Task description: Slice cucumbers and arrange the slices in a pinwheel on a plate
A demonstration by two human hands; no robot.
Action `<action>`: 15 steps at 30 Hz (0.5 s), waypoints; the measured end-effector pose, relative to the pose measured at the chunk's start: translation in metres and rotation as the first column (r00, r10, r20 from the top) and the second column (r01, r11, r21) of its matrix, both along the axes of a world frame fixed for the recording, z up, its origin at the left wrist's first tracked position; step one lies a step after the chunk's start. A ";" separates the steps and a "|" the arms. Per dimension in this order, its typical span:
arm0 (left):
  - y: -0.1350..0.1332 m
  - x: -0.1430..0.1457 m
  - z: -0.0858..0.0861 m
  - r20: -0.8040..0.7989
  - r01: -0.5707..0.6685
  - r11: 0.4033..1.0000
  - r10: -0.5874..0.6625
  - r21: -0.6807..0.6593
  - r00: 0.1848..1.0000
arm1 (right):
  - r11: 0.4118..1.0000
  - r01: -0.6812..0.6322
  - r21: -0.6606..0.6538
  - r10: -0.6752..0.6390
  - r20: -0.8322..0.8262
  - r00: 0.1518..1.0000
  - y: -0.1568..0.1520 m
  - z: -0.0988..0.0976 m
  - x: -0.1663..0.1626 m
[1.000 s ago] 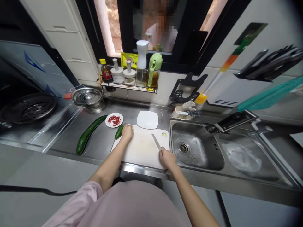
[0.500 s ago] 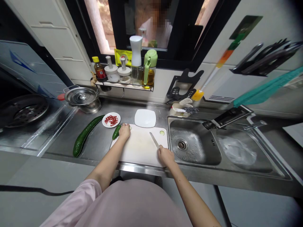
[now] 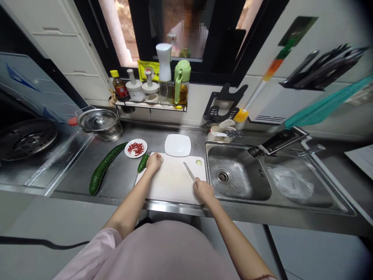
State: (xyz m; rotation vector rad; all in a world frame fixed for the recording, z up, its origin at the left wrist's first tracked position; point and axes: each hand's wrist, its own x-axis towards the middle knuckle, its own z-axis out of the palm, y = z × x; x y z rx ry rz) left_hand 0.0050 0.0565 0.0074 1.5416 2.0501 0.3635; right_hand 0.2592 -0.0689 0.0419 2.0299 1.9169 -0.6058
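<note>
A white cutting board [image 3: 171, 182] lies on the steel counter in front of me. My left hand [image 3: 153, 162] is closed over a short piece of cucumber [image 3: 142, 163] at the board's far left corner; its cut end shows by my fingers. My right hand [image 3: 203, 191] grips the handle of a knife [image 3: 189, 172], whose blade lies low over the board and points away from me. A small cucumber slice [image 3: 199, 162] sits at the board's far right corner.
A whole cucumber [image 3: 104, 168] lies left of the board. Behind it are a small plate of chopped red chilli [image 3: 136, 148] and a white square plate [image 3: 177, 145]. A sink [image 3: 237, 179] is right of the board, a lidded pot [image 3: 99, 122] at back left.
Both hands keep their hold and places on the board. Only the view has shifted slightly; the scene sits a little lower left in the picture.
</note>
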 end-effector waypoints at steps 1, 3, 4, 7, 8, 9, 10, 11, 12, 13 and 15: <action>-0.004 0.002 -0.001 0.057 -0.003 1.000 0.003 0.002 0.998 | 1.000 0.000 -0.001 0.000 0.000 1.000 0.000 0.001 0.000; -0.013 0.009 -0.003 0.170 0.023 1.000 -0.022 -0.006 0.985 | 1.000 0.000 -0.004 0.000 0.004 1.000 0.000 0.002 -0.001; -0.019 0.013 -0.005 0.222 0.048 0.999 -0.043 -0.014 0.974 | 1.000 -0.001 -0.006 0.001 0.003 1.000 0.000 0.002 -0.001; -0.037 0.026 -0.011 0.321 0.143 0.989 -0.124 -0.035 0.939 | 1.000 -0.005 0.001 0.005 -0.003 1.000 0.000 0.002 0.000; -0.043 0.030 -0.013 0.326 0.166 0.985 -0.144 -0.040 0.934 | 1.000 -0.009 0.007 0.009 -0.007 1.000 0.000 0.002 0.000; -0.047 0.034 -0.014 0.317 0.181 0.983 -0.158 -0.044 0.935 | 1.000 -0.011 0.011 0.011 -0.009 1.000 -0.001 0.001 0.000; -0.051 0.037 -0.014 0.295 0.190 0.981 -0.167 -0.050 0.941 | 1.000 -0.011 0.012 0.011 -0.009 1.000 -0.001 0.001 0.000; -0.054 0.039 -0.014 0.263 0.195 0.979 -0.175 -0.054 0.949 | 1.000 -0.010 0.010 0.010 -0.009 1.000 -0.001 0.002 0.000; -0.056 0.042 -0.014 0.228 0.199 0.978 -0.182 -0.055 0.956 | 1.000 -0.008 0.007 0.008 -0.010 1.000 -0.002 0.002 0.000; -0.058 0.044 -0.014 0.192 0.204 0.978 -0.190 -0.052 0.963 | 1.000 -0.005 0.004 0.005 -0.011 1.000 -0.002 0.002 0.000; -0.058 0.046 -0.013 0.124 0.214 0.976 -0.208 -0.042 0.970 | 1.000 -0.006 0.001 0.006 -0.013 1.000 -0.001 0.003 0.000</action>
